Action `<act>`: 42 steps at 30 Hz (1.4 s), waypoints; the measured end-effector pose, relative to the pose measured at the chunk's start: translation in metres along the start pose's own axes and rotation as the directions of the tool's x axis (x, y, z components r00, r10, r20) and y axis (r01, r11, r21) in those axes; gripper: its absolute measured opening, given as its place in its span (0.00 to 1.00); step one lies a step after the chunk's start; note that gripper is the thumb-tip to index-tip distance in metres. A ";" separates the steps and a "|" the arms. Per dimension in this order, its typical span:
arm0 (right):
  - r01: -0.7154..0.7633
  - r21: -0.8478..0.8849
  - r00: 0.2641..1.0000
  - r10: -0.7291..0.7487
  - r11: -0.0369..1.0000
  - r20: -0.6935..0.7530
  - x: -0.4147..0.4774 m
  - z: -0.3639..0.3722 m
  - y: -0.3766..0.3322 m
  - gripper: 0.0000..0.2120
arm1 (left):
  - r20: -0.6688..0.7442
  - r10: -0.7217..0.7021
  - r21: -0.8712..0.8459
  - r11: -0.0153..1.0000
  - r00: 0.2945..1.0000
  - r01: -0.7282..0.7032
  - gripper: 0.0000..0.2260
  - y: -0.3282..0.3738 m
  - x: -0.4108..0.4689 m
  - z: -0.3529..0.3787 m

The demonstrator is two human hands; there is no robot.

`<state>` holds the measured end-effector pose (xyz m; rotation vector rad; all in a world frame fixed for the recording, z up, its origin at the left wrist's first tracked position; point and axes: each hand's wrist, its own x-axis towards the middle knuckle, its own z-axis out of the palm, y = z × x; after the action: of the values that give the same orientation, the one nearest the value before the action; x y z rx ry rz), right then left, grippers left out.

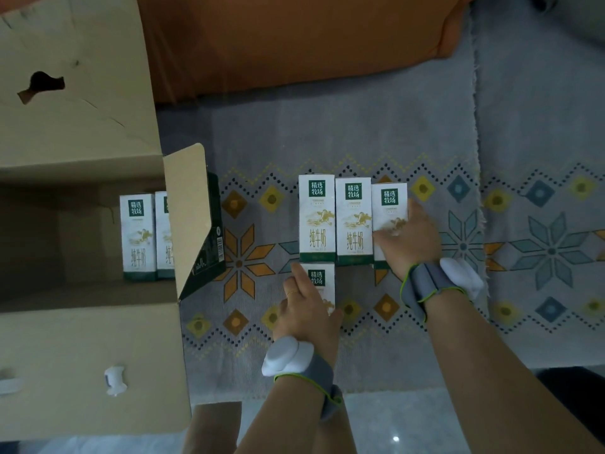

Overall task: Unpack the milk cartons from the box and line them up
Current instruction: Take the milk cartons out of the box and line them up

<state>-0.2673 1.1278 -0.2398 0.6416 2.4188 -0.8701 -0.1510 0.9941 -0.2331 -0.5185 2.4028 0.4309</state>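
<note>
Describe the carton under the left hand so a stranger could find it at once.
Start at the open cardboard box on the left and look right, across the patterned rug, to the row of three white milk cartons. The one you want lies alone just below that row's leftmost carton, partly covered by the left hand. It is the only carton outside the row.

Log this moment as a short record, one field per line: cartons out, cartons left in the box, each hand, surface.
cartons out: four on the patterned rug; three side by side in a row, one below the leftmost
cartons in box: at least two visible inside the cardboard box
left hand: resting on the lower carton
right hand: on the rightmost carton of the row
grip: neither carton looks lifted; hold uncertain
</note>
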 end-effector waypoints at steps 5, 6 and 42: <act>0.011 -0.040 0.999 -0.013 0.999 -0.045 -0.006 -0.004 0.004 0.23 | 0.033 -0.021 0.009 1.000 0.999 0.021 0.48 0.005 0.005 0.004; 0.011 -0.029 0.999 -0.012 1.000 -0.047 -0.009 -0.005 0.004 0.26 | 0.043 -0.023 0.021 1.000 0.999 0.022 0.48 0.005 0.006 0.004; 0.519 0.282 0.855 -0.486 0.807 -0.181 -0.198 0.084 -0.224 0.17 | -0.522 0.100 -0.213 0.946 0.847 -0.243 0.28 -0.157 -0.011 -0.213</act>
<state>-0.2186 0.8656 -0.0805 0.1330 2.6058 -1.5063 -0.1797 0.7703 -0.0946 -0.5932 2.9346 0.7983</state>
